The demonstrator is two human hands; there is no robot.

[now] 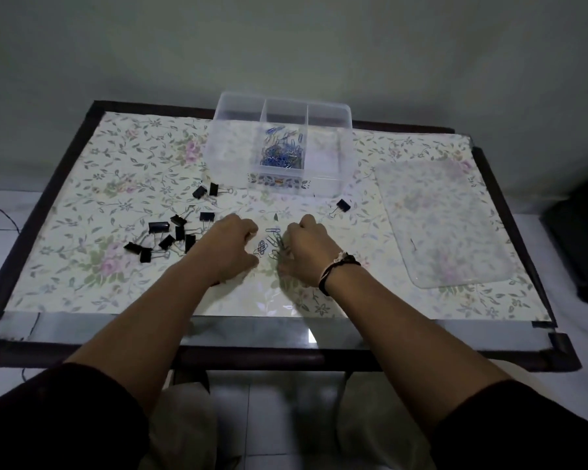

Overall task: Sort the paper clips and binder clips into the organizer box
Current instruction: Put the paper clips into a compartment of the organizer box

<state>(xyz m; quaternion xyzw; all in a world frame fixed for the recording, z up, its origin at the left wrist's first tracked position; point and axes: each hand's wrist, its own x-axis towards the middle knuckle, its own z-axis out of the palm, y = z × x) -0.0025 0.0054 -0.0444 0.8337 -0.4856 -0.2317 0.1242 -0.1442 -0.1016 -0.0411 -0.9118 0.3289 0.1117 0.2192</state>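
Right hand (pixel 304 252) is knuckles-up on the worktop (pixel 82 184), fingers curled onto the loose paper clips (pixel 269 244); whether it pinches any cannot be told. Left hand (pixel 230 247) lies alongside, fingers curled under, apparently holding nothing. The few clips lie between the two, touching the right fingertips, so the right hand is judged nearer. Organizer box (pixel 218 144) stands at twelve o'clock from the hands, its middle compartment already holding clips. Binder clips (pixel 170 232) lie scattered at nine to ten o'clock, one stray (pixel 343 205) at one o'clock.
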